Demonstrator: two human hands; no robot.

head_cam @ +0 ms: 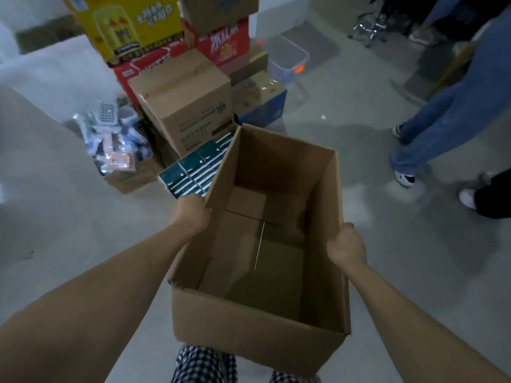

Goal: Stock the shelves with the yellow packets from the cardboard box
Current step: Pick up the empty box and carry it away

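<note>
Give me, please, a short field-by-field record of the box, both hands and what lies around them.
box: open cardboard box, no yellow packets visible inside
left hand: left hand grips the left wall's rim
right hand: right hand grips the right wall's rim
nearby: dark green packs, stacked cartons
bystander: legs in jeans

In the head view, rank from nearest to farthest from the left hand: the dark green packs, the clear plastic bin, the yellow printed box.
From the left hand:
1. Dark green packs, just beyond its fingers.
2. Yellow printed box, top left, on the stack.
3. Clear plastic bin, far right of the stack.
</note>
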